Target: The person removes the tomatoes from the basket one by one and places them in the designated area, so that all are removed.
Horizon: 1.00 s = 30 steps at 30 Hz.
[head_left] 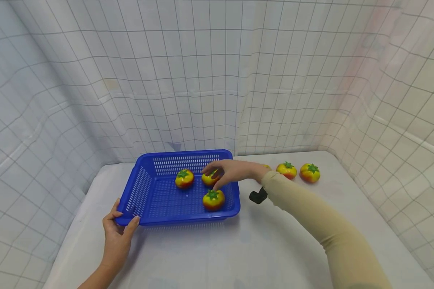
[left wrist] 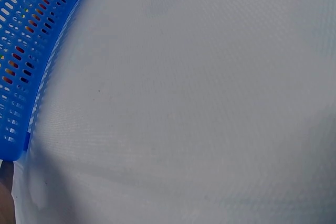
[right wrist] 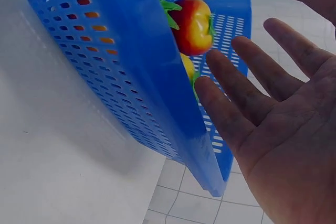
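front fruit (head_left: 213,200): inside the blue basket (head_left: 181,220), by its near right corner, just below the right thumb tip and toward the person; whether thumb meets leaf, i cannot tell.
axis: the fruit is squat and round, leaves up, so no long axis to line up with, i'd judge; the basket's long side runs left to right before the person.
right hand (head_left: 235,170): the nearer one by far; fingers apart and clamped on nothing, reaching in over the basket's right side, spread in the right wrist view.
rear fruit (head_left: 209,181): under those fingers, partly covered by them.
left fruit (head_left: 184,179): in the basket too, a little left of the fingertips.
left hand (head_left: 117,241): well apart from the front fruit; thumb and fingers pinch the rim at the near left corner.
counter fruits: two, middle (head_left: 287,170) and outer (head_left: 310,172), on the white counter (head_left: 260,249), right of the fingers, beyond the wrist; a third (head_left: 266,165) barely shows behind it.
gridded curtain (head_left: 202,80): rises beyond the fingers, past the basket.
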### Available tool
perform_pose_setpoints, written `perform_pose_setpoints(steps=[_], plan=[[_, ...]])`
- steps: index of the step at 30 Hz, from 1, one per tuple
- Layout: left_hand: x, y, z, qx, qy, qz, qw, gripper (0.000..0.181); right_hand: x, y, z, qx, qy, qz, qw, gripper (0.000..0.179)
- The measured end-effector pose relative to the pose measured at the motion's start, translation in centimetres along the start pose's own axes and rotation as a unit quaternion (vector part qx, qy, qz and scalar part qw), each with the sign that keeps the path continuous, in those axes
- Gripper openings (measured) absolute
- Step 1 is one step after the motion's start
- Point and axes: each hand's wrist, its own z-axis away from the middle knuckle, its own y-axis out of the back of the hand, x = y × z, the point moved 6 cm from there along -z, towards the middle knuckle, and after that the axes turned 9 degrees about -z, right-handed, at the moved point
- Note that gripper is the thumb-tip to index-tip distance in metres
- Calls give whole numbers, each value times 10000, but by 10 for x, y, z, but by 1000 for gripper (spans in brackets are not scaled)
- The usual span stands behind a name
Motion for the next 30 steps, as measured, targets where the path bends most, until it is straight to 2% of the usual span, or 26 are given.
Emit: perform_pose_setpoints(steps=[15, 24, 30], plan=[[2, 0, 1, -3, 31, -8, 10000, 43, 8, -13, -15, -326, -396, 833, 9952, 58], [0, 1, 0, 6, 58, -83, 9999, 43, 9, -21, -19, -495, -848, 1426, 9849, 64], [1, 1, 1, 23, 26, -77, 10000, 44, 12, -24, -23, -629, -958, 1876, 9755, 65]])
